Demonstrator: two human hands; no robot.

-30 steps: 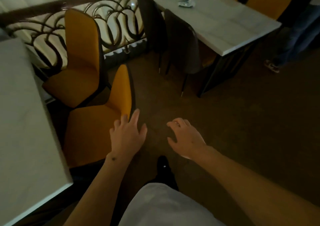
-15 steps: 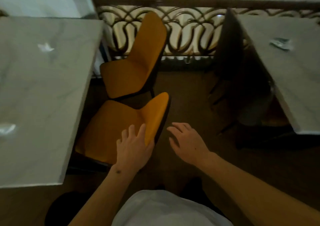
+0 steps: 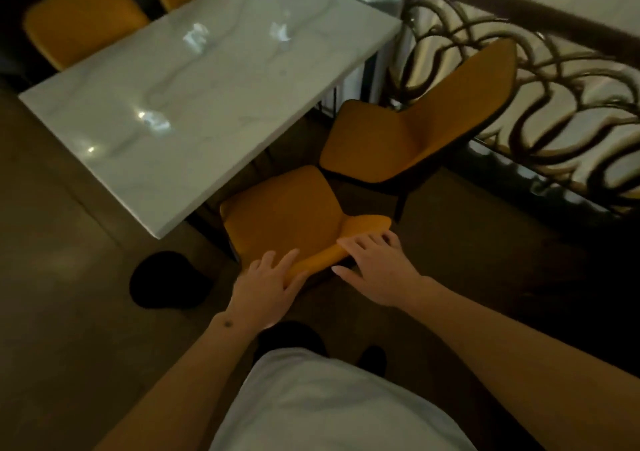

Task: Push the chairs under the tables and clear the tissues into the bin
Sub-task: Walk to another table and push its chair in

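Chairs come first in this job, and the nearest orange chair (image 3: 284,215) now has both hands on the top edge of its backrest, where half a second ago only the left hand (image 3: 266,288) was reaching its back and the right hand (image 3: 377,270) hovered in the air beside it. The left hand lies at the left end of the backrest with fingers spread and fairly straight, pressing more than clasping; the right hand lies across the right end with its fingers laid over the edge, only lightly curled, so whether it truly grips I cannot tell. That contact suggests the push is about to begin or just under way: the seat's front edge sits just at the table (image 3: 194,104) edge, most of the seat not yet tucked beneath the marble top. Just beyond, a second orange chair (image 3: 398,139) stands angled away from the table, close to the curved metal railing (image 3: 540,80), and will likely need the same treatment. On the table lie at least three crumpled tissues (image 3: 195,37), well apart from each other, none yet cleared. Two more orange chairs (image 3: 83,18) sit at the far side. No bin shows anywhere in view.
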